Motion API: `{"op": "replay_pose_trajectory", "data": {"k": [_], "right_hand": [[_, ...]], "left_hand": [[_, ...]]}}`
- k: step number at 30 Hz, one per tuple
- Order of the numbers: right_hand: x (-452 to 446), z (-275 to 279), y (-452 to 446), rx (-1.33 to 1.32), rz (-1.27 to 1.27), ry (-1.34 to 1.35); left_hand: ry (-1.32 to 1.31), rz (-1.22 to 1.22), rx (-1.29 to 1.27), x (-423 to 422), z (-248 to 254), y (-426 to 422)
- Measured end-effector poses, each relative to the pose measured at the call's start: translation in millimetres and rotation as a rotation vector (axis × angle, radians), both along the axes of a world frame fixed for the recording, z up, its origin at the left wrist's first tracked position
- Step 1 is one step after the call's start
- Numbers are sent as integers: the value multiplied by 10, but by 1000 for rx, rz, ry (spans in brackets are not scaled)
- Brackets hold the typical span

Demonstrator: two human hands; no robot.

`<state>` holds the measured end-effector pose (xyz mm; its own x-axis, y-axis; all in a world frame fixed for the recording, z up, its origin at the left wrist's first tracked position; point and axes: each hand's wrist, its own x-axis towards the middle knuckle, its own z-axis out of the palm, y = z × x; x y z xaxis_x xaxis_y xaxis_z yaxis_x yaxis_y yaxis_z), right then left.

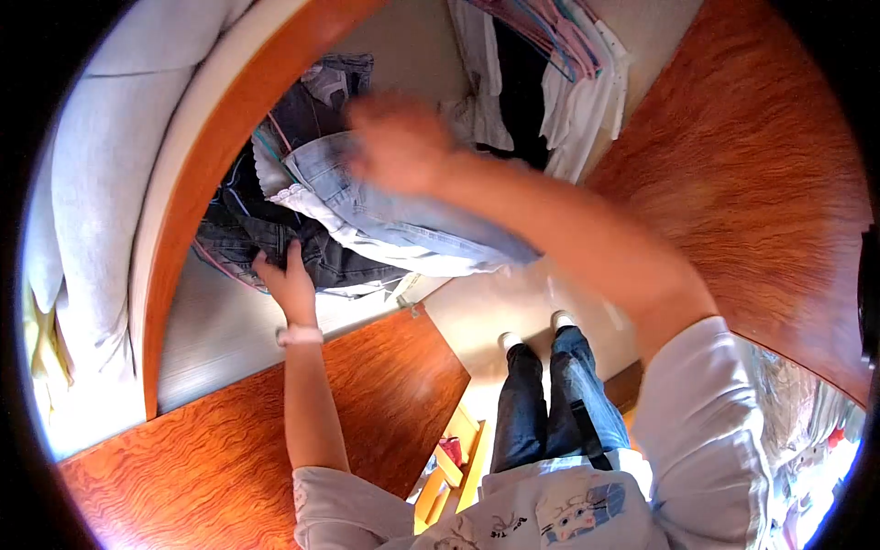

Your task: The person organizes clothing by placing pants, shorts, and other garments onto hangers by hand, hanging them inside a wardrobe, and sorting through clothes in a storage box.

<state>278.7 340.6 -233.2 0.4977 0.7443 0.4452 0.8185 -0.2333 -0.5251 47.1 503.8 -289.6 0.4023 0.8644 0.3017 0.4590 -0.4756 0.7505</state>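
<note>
My left hand (pixel 289 284) rests against dark grey jeans (pixel 344 263) at the lower left of the wardrobe, its thumb and a finger spread apart on the cloth. Blurred by motion, my right hand (pixel 394 142) is over the upper part of light blue jeans (pixel 403 220); its fingers cannot be made out. Under the light blue jeans a white garment with a lace edge (pixel 348 236) shows. Behind them lies a darker grey denim piece (pixel 316 96). Thin coloured hangers stick out at the left of the pile.
White and black clothes (pixel 522 92) hang on pink and blue hangers (pixel 573 46) at the upper right. Wooden wardrobe doors stand open at lower left (pixel 257 431) and right (pixel 733 183). A curved wooden edge (pixel 197 165) borders the left. My feet are on the pale floor (pixel 477 312).
</note>
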Motion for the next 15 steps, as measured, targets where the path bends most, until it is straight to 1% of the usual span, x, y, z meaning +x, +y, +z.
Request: {"op": "replay_pose_trajectory", "data": {"k": [1,2,3,4,5,6,7,8,9,10,11,12,13,14,15], "right_hand": [[299,41,-176,40,-170,-89],[618,59,-379,59,-283,-260],[871,143,-545,-84,-449,-268],[1049,46,-663,-99,-552,-304],[1196,-51,-770,-155,-600,-375],[1344,-246,-812,-196,-627,-403],[1449,-381,-837,-236,-656,-428],[1503,-355,-867,-226,-658,-441],[1534,-323,-874,-378,-619,-309],[1550,-315,-878,-530,-572,-170],[1565,-313,-873,-525,-563,-173],[1589,-316,-865,-602,-502,-184],[1598,-323,-861,-681,-440,-194],[1598,-331,-877,-679,-430,-192],[1595,-336,-889,-629,-406,-234]], "left_hand": [[-114,-11,-63,-26,-2,-197],[-126,-53,61,-98,-42,-444],[-75,-54,92,-235,-140,-626],[42,-93,155,-311,-99,-950],[81,-134,22,-454,-184,-1180],[13,-153,-111,-513,-209,-1480],[54,-135,-231,-663,-370,-1702],[71,-180,-255,-872,-595,-1893],[78,-111,-416,-866,-472,-2194],[130,-138,-431,-965,-516,-2357],[174,-139,-451,-1082,-521,-2512],[194,-122,-478,-1247,-625,-2628],[206,-98,-556,-1383,-648,-2726],[218,-74,-638,-1508,-658,-2834],[219,-64,-638,-1638,-693,-2938]]}}
